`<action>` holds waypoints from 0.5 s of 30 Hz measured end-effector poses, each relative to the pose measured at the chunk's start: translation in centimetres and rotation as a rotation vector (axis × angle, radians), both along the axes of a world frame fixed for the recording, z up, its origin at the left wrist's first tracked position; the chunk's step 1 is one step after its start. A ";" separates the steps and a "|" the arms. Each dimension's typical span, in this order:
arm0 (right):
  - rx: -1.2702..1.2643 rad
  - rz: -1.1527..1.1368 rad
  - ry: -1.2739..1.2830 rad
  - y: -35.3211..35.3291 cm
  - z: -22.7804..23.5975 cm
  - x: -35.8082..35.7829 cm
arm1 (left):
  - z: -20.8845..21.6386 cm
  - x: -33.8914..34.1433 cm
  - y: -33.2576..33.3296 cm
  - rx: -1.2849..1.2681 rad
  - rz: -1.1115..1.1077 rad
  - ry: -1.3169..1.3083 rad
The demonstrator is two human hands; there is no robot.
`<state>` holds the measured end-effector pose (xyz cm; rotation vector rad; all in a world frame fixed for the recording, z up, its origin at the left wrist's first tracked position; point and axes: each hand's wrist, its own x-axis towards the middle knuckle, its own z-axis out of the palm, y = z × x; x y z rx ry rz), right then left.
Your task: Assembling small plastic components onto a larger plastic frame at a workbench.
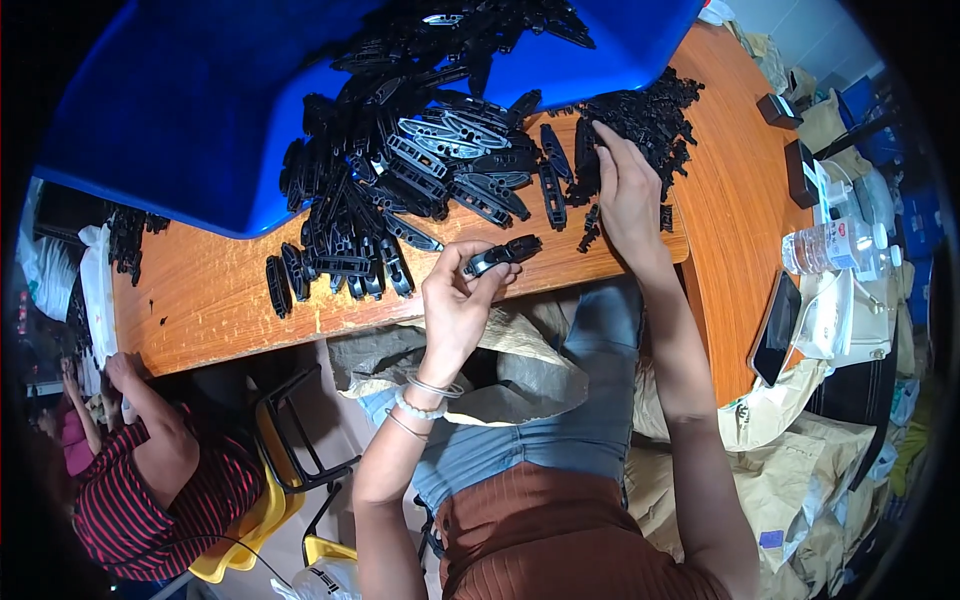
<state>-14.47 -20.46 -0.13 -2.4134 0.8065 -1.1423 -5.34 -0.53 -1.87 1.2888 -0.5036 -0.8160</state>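
Across the bench (230, 310), a tipped blue bin (200, 110) spills long black plastic pieces (400, 190) toward the near edge; some could likely slide off. Near the right edge, the right hand (628, 195) presses open fingers into smaller black clips (655, 110). Just off the near edge, the left hand (455, 305) pinches one black piece (503, 254), which a loose grip could drop.

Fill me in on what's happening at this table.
A person sits at a wooden table. Their left hand holds one black plastic piece above the table edge. Their right hand rests on a heap of small black parts. A big pile of long black pieces spills from a tipped blue bin.
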 end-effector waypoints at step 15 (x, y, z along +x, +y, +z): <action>0.869 0.440 -0.488 -1.2 0.9 -0.6 | -0.1 0.4 0.3 -0.048 -0.018 0.064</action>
